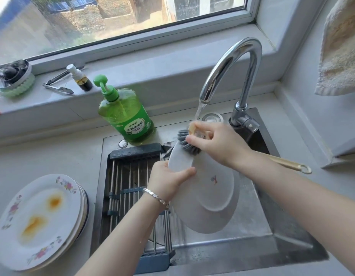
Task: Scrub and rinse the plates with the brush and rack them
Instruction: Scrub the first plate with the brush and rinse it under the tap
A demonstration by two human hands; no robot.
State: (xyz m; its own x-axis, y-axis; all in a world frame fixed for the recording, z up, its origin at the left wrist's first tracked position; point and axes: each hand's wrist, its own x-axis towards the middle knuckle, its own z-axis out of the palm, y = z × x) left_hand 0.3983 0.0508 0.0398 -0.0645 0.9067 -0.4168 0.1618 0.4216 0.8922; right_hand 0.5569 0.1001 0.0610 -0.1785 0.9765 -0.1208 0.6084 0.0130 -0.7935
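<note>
My left hand (168, 177) grips the left rim of a white plate (210, 198), held tilted over the sink with its underside toward me. My right hand (218, 142) is shut on the brush near its head. The grey bristles (185, 141) press against the plate's top edge, and the gold handle (288, 163) sticks out to the right. Water runs from the chrome faucet (230, 64) onto the brush and my right hand. The rack (130, 188) spans the sink's left half with nothing on it. A stack of stained floral plates (41, 220) waits on the counter at left.
A green dish soap bottle (126, 114) stands behind the rack. The steel sink (272, 226) opens at right. Tongs (57, 84), a small spray bottle (80, 79) and a scrubber holder (13, 78) lie on the sill. A towel (342, 48) hangs on the right wall.
</note>
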